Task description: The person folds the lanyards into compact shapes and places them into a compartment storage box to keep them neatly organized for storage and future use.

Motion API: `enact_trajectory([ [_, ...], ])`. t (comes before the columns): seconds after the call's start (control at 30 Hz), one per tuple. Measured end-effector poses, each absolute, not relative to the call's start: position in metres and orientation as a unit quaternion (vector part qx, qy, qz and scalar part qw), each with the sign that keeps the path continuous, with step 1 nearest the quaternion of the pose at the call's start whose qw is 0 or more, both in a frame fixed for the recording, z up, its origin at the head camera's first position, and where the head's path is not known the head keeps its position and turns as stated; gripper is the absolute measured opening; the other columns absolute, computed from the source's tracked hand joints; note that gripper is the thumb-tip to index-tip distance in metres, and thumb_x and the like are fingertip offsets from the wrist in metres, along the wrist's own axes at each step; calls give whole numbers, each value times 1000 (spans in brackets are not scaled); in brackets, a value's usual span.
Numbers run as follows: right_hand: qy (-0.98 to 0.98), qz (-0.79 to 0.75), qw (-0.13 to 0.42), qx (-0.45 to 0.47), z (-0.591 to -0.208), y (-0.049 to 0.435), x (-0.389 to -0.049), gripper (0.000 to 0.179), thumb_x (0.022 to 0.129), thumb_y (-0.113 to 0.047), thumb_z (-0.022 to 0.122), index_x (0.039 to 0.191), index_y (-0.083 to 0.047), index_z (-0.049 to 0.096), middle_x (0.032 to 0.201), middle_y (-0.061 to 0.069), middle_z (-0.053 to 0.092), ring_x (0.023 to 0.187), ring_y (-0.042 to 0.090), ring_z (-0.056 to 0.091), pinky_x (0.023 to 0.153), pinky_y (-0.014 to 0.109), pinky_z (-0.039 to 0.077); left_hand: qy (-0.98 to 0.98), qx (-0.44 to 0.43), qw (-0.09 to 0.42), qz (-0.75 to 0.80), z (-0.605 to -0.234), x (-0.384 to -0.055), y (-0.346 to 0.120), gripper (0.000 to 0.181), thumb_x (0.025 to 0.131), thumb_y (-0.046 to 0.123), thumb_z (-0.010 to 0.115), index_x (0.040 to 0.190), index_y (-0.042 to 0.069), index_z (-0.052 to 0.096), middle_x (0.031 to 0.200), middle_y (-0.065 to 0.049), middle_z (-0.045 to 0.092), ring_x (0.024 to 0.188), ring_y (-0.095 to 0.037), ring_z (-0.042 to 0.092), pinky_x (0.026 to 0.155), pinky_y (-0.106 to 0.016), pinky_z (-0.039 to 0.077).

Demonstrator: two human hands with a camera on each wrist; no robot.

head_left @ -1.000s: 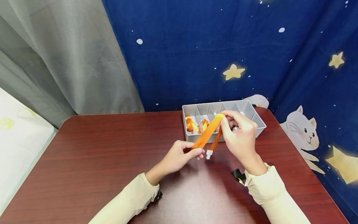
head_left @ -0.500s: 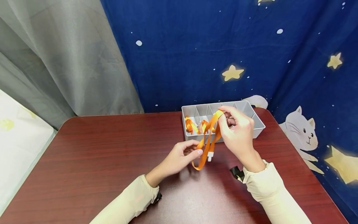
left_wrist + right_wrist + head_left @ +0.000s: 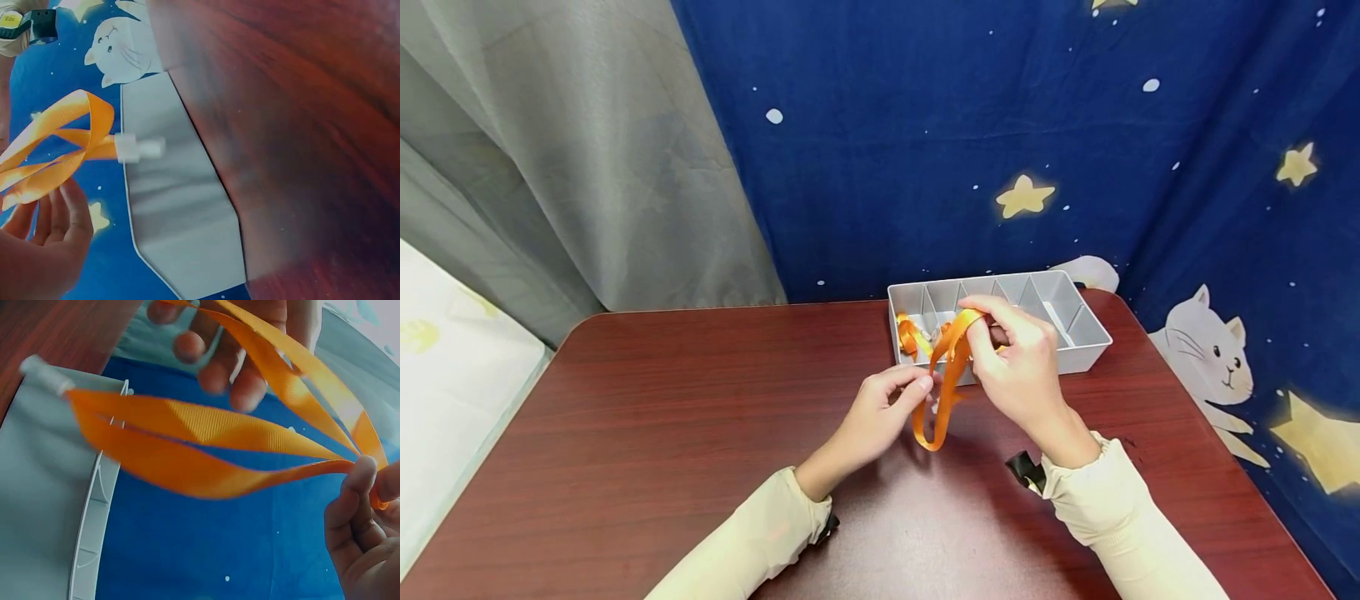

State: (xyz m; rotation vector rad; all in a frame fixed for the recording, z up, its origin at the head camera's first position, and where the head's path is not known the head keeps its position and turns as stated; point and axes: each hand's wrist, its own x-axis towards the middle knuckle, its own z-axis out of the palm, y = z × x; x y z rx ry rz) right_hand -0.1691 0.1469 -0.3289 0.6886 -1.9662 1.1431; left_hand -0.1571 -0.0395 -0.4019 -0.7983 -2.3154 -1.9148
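Observation:
An orange ribbon lanyard (image 3: 952, 371) hangs in loops between the two hands, above the front of a grey divided tray (image 3: 1081, 358). My right hand (image 3: 1021, 371) pinches its folded upper end between thumb and forefinger. Lower and to the left, my left hand (image 3: 867, 422) holds one strand at the thumb and fingertips; a loop hangs below them. A white plastic clip (image 3: 139, 148) sits at the lanyard's end in the left wrist view, blurred in the right wrist view. More orange lanyards (image 3: 910, 336) lie coiled in the tray's left compartments.
The tray stands at the back edge of a reddish-brown table (image 3: 700, 400), its right part hidden partly by my right hand. Behind hangs a blue curtain (image 3: 880, 167) with stars; a grey curtain (image 3: 587, 167) is at the left.
The stretched strand has slackened into hanging loops. My right hand has moved left, closer to my left hand, and the white clip has swung left, partly behind the ribbon.

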Motion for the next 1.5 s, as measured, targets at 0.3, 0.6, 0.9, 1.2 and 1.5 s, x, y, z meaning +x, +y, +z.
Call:
enact_trajectory([
  [0.3,-760,472,348,282,-326,142,-166,20,90,6,59,102,-1,73,77,6,70,48,9,58,48,17,47,-732,-263,32,-627,-394,-159,-38,32,106,11,45,119,-7,68,130,-16,61,121,-29,56,100,-42,48],
  [0.6,-728,602,206,254,-319,140,-161,23,94,8,55,105,-3,72,62,7,61,40,15,50,41,23,43,-675,-228,-92,-695,-385,-160,-37,43,106,18,39,109,-17,65,115,-24,64,104,-18,60,99,-36,45],
  [0.9,-700,641,156,273,-314,141,-162,18,94,9,55,104,4,70,66,9,61,40,18,51,39,25,43,-538,-339,-263,-726,-388,-160,-40,64,108,39,35,137,-18,44,137,-37,47,120,-23,57,101,-46,46],
  [1.2,-673,669,123,291,-309,144,-160,16,96,7,55,104,8,68,71,8,63,42,19,50,42,25,44,-494,-360,-304,-731,-385,-156,-37,83,107,50,16,131,-25,41,130,-33,56,127,-29,53,108,-47,38],
  [1.5,-659,683,99,299,-306,146,-158,15,96,7,54,104,12,65,73,10,65,41,20,47,41,27,43,-478,-370,-312,-733,-380,-153,-36,72,108,44,11,114,-14,52,111,-7,67,119,-24,57,107,-41,35],
])
